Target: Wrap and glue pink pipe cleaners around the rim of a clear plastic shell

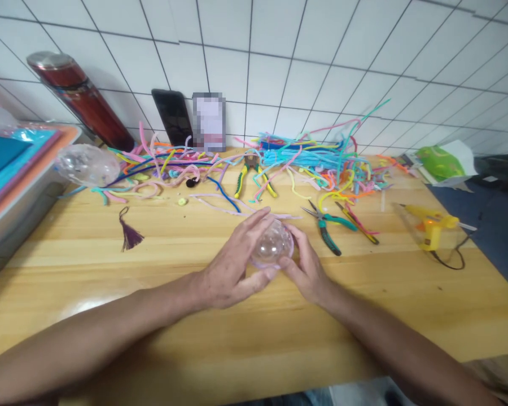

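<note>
Between my two hands is a clear plastic dome (272,243), round and shiny, with a pale lilac strip along its rim. My left hand (241,256) curves around its left side, fingers over the far edge and thumb along the near edge. On the right, my right hand (305,262) grips the rim with thumb in front and fingers behind. Just beyond the dome lie thin lilac pipe cleaners (220,206). Green-handled needle-nose pliers (327,223) rest open to the right of my right hand.
Many coloured pipe cleaners (296,158) are heaped along the tiled wall, with yellow-green pliers (250,166) among them. A yellow glue gun (432,225) lies at right, its cord beside it. At left are a purple tassel (131,232), a clear plastic piece (88,164) and a red flask (82,101).
</note>
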A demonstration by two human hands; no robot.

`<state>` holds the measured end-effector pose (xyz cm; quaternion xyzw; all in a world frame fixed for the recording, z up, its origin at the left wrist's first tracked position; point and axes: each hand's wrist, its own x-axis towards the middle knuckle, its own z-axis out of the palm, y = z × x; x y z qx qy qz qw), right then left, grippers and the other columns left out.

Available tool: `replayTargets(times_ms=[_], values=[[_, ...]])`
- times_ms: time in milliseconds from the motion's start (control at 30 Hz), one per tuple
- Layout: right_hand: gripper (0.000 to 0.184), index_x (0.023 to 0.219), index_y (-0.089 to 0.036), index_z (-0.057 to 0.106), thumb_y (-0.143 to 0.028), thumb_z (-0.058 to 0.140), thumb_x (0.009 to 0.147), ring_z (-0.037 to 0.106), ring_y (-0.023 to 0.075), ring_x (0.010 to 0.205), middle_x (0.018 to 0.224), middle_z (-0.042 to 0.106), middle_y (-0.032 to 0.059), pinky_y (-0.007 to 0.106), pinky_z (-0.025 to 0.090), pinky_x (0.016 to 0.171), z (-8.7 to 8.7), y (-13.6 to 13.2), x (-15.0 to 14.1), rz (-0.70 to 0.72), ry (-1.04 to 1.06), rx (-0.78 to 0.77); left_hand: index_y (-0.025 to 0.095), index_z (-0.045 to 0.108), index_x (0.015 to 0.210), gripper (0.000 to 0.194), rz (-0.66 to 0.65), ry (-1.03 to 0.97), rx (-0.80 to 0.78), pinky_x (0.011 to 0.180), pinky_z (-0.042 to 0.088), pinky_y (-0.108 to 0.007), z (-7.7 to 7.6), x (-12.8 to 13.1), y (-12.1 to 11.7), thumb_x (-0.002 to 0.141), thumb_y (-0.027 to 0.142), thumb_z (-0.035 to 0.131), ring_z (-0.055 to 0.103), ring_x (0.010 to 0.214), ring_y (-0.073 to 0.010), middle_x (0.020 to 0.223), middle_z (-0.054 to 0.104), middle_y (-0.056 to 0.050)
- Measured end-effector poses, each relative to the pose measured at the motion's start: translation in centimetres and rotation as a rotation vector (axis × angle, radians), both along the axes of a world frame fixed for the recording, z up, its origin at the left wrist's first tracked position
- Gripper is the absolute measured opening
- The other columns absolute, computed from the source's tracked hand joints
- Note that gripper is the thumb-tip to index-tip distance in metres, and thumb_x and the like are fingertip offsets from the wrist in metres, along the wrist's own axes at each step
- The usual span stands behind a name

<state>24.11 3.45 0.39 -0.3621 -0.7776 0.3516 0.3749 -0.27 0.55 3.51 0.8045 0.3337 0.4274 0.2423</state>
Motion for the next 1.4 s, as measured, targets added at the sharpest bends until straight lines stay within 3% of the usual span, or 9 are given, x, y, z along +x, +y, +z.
replayTargets(times_ms=[67,233,367,467,633,767,867,1400], values=[[0.074,0.161,-0.024,0.040,-0.065,0.062,0.104,0.058,0.0368,0.146,0.158,0.056,0.0197,0.060,0.050,0.122,-0.1,-0.2,-0.2,-0.010,0.015,0.015,0.026,0.011,0.176,0.092,-0.009,0.036,-0.008,0.134,0.033,-0.067,-0.8,0.4,0.2,0.106,0.047,0.066,0.028,0.168,-0.0400,0.175,0.034,-0.024],[0.074,0.168,-0.026,0.030,-0.063,0.054,0.108,0.051,0.0365,0.153,0.166,0.047,0.0198,0.062,0.047,0.126,-0.2,0.0,0.0,0.057,0.010,0.039,0.028,0.017,0.174,0.091,-0.021,0.030,0.014,0.131,0.037,-0.068,-2.6,-0.1,1.5,0.104,0.049,0.070,0.036,0.163,-0.0418,0.169,0.041,-0.024],[0.071,0.174,-0.032,0.027,-0.058,0.049,0.112,0.043,0.0359,0.161,0.174,0.043,0.0150,0.061,0.041,0.131,0.2,0.4,0.2,0.080,-0.079,0.054,0.030,0.024,0.171,0.090,-0.066,-0.037,-0.055,0.130,0.039,-0.066,-2.4,-0.7,2.3,0.100,0.049,0.076,0.040,0.160,-0.0416,0.167,0.044,-0.022],[0.069,0.175,-0.033,0.027,-0.053,0.051,0.113,0.046,0.0340,0.160,0.174,0.045,0.0133,0.056,0.043,0.130,0.3,0.3,0.1,0.081,-0.082,0.041,0.031,0.027,0.169,0.087,-0.097,-0.064,-0.093,0.130,0.039,-0.063,-2.2,-0.9,2.6,0.100,0.048,0.077,0.042,0.159,-0.0395,0.166,0.045,-0.020],[0.071,0.174,-0.032,0.028,-0.053,0.054,0.111,0.050,0.0338,0.157,0.171,0.047,0.0144,0.056,0.045,0.129,0.0,0.1,0.3,0.057,-0.053,0.042,0.030,0.028,0.168,0.088,-0.093,-0.074,-0.054,0.128,0.042,-0.064,-2.7,-0.6,2.8,0.097,0.045,0.080,0.044,0.156,-0.0393,0.163,0.046,-0.022],[0.078,0.175,-0.030,0.027,-0.062,0.054,0.108,0.041,0.0378,0.163,0.175,0.041,0.0155,0.063,0.039,0.132,0.2,0.5,0.3,0.043,-0.040,0.145,0.028,0.029,0.168,0.090,-0.116,-0.064,0.015,0.127,0.041,-0.067,-2.9,-0.4,3.1,0.095,0.041,0.081,0.046,0.156,-0.0409,0.164,0.047,-0.022],[0.073,0.174,-0.031,0.030,-0.058,0.052,0.110,0.041,0.0361,0.163,0.175,0.043,0.0142,0.061,0.039,0.132,0.5,0.5,0.1,0.087,-0.070,0.182,0.030,0.028,0.169,0.095,-0.137,-0.050,0.051,0.128,0.041,-0.067,-3.0,-0.3,3.3,0.092,0.040,0.083,0.047,0.156,-0.0412,0.164,0.048,-0.020],[0.080,0.178,-0.028,0.010,-0.053,0.048,0.113,0.036,0.0364,0.167,0.181,0.031,0.0175,0.060,0.039,0.134,-0.6,-0.6,0.6,0.102,-0.143,0.079,0.030,0.024,0.172,0.102,-0.104,-0.019,0.031,0.126,0.044,-0.067,-3.6,-0.2,2.8,0.090,0.041,0.084,0.048,0.156,-0.0433,0.165,0.047,-0.023]])
